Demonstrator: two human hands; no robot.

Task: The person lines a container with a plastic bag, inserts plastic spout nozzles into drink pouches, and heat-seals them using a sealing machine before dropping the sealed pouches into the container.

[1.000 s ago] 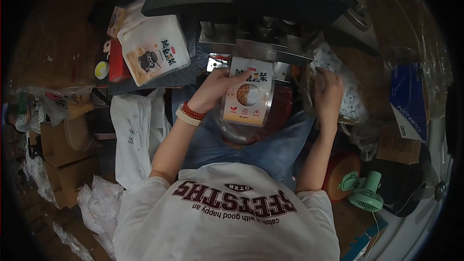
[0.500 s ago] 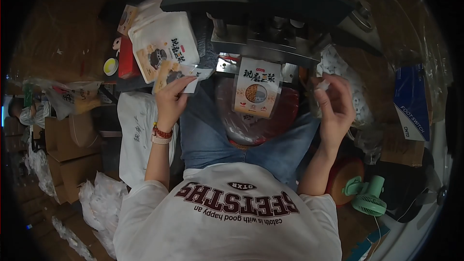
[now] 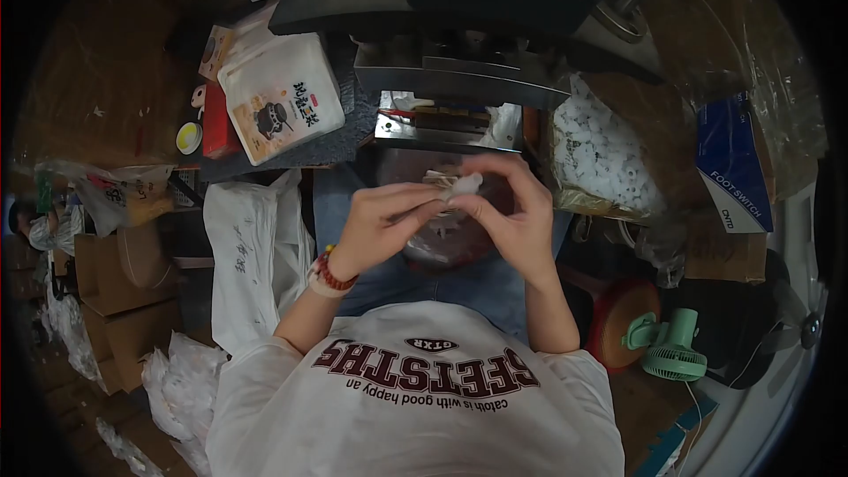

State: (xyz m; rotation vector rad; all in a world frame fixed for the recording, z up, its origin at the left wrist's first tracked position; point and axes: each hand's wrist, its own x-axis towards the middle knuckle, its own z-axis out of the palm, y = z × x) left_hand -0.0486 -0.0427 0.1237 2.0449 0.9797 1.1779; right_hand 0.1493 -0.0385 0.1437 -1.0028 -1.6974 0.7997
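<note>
In front of my lap, my left hand (image 3: 389,219) pinches a printed pouch (image 3: 440,178), which is turned nearly edge-on and mostly hidden by the fingers. My right hand (image 3: 517,212) meets it from the right, thumb and fingers closed on a small white plastic spout (image 3: 466,184) at the pouch's edge. Whether the spout sits inside the pouch opening cannot be made out. Just beyond the hands is the metal jaw of a sealing machine (image 3: 446,128). Beneath them, a clear plastic bag (image 3: 433,252) lies between my legs, partly covered.
A stack of printed white pouches (image 3: 287,110) lies on the left of the bench beside a red box (image 3: 218,124). At right stands an open bag of white spouts (image 3: 601,155), near a blue foot-switch box (image 3: 731,163). A green fan (image 3: 676,349) is lower right.
My left hand has brought its pouch right, away from the stack, and my right hand has brought the spout left to it. The pouch hanging at the machine jaw no longer shows there.
</note>
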